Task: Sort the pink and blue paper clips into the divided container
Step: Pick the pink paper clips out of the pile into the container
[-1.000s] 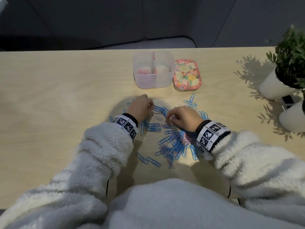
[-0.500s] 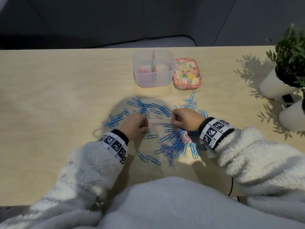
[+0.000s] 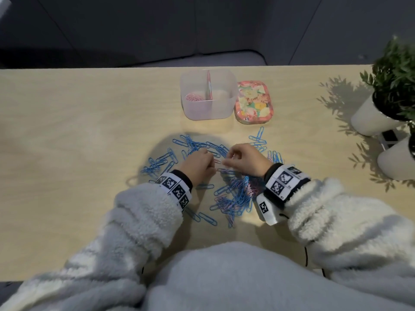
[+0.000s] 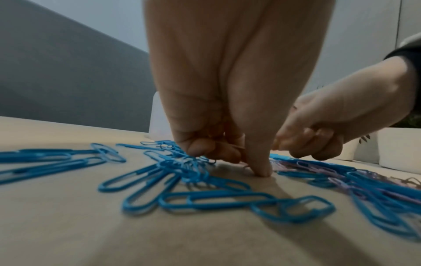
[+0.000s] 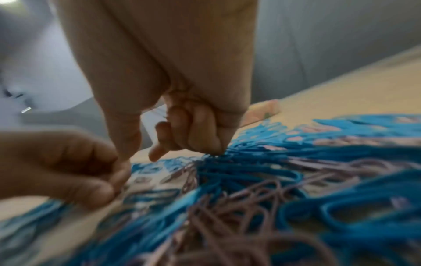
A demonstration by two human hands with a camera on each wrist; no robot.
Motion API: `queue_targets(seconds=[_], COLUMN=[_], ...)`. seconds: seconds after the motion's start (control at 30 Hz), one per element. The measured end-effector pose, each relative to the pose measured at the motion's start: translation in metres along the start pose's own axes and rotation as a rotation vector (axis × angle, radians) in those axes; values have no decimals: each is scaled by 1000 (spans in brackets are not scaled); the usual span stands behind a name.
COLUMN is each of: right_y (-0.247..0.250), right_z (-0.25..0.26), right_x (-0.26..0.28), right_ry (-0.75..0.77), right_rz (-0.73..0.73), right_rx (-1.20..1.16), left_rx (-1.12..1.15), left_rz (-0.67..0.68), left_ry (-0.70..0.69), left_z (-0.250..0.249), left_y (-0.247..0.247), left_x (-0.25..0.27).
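Blue paper clips [image 3: 235, 194] [image 4: 216, 199] lie scattered and heaped on the table, with pink paper clips [image 3: 251, 189] [image 5: 227, 203] tangled in the heap. The clear divided container [image 3: 226, 108] stands behind them, pink clips [image 3: 193, 98] in its left compartment. My left hand [image 3: 210, 163] [image 4: 241, 158] has its fingers curled, thumb tip pressed to the table, seemingly pinching a pink clip. My right hand [image 3: 226, 163] [image 5: 141, 153] almost touches it, thumb and forefinger pointing down, other fingers curled on what look like pink clips. A loose pink clip [image 3: 221, 169] lies between the hands.
A floral lid [image 3: 253, 102] lies right of the container. Two white plant pots [image 3: 370, 117] [image 3: 395, 160] stand at the table's right edge. Bare wood stretches to the left [image 3: 78, 135]. The table's near edge is under my sleeves.
My left hand pulled back from the far blue clips, then slid right until it met my right hand. The right hand edged forward and left.
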State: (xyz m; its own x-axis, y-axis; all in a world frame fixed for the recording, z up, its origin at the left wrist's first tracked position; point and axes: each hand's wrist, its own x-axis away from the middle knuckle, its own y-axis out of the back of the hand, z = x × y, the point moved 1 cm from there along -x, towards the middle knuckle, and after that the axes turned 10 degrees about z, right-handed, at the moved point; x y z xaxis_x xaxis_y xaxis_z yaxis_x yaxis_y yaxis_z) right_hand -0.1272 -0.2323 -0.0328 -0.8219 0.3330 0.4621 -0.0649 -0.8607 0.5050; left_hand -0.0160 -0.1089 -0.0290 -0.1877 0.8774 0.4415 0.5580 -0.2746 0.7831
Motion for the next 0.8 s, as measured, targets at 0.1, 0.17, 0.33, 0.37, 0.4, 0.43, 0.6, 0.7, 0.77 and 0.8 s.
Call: queue_targets(seconds=[0.1,0.17,0.33,0.37,0.4,0.43,0.6,0.7,0.77,0.8], right_y=[-16,-18,-2,4,9,15,20,11,10,11], right_z=[5,7,12,10,6,1,-1,7,7,7], right_x=[0,-2,2,5,8,9,12,9,5,4], right_ry=[-18,-32,61,65,66,66,35,53,46,35], right_rz=[36,36,-4,-19,-34,-51,-21,15,42,61], right_rx=[331,365,28,-47,-81,-57,457,564,603,614], left_rx=[48,112,263,289,331,376,474,413,319,261], left_rz=[-14,-61,-11,1,2,0,-51,-24,-5,0], left_ry=[10,21,8,9,12,21,16,29,26,13], left_z=[6,11,12,11,10,10,8,4,4,6], left_y=[4,9,20,22,22,23,21,19,17,15], left_x=[5,6,-1,-3,-5,-7,-14,-15,-16,-17])
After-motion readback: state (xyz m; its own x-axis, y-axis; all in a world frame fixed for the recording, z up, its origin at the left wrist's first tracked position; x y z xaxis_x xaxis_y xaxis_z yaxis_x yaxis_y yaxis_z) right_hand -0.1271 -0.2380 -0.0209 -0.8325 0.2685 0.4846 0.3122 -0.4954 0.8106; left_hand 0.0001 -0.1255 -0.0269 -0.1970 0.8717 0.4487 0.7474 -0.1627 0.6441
